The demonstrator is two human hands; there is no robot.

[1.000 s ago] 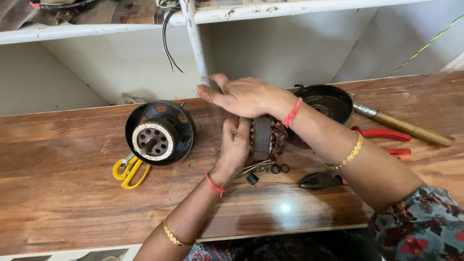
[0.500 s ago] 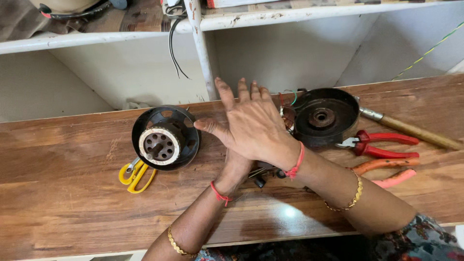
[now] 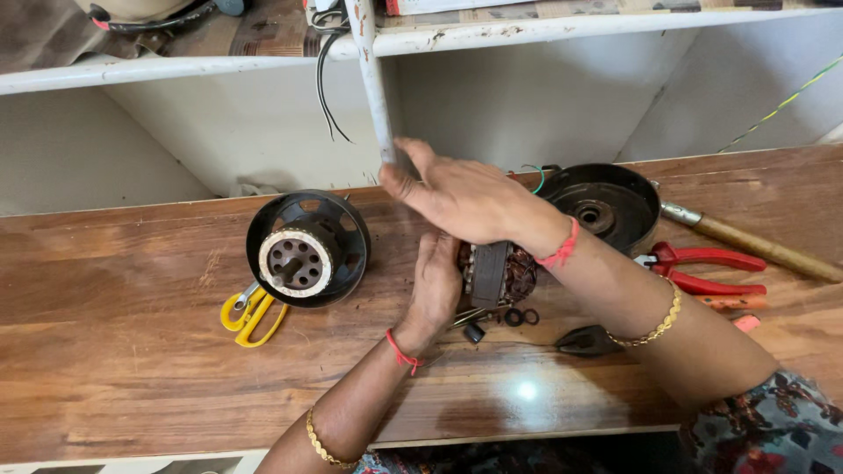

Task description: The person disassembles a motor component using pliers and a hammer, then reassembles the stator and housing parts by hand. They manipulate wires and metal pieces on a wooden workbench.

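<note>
My left hand (image 3: 436, 285) grips the side of a motor stator (image 3: 499, 274), a dark laminated core with copper windings, held upright on the wooden bench (image 3: 132, 369). My right hand (image 3: 461, 197) hovers flat over the top of the stator, fingers spread and pointing left, with nothing in it. A black round motor housing with a pale rotor (image 3: 306, 250) lies to the left of the hands. A second black round cover (image 3: 606, 206) lies right behind the stator.
Yellow-handled scissors (image 3: 250, 314) peek from under the left housing. Red pliers (image 3: 702, 268) and a wooden-handled tool (image 3: 755, 247) lie at right. Small washers and a nut (image 3: 509, 318) and a dark flat piece (image 3: 587, 341) sit near the stator. White shelves (image 3: 378, 105) stand behind.
My right hand lifted off the stator, spread wide, and now hovers flat above it again. My left hand kept its grip on the stator throughout.
</note>
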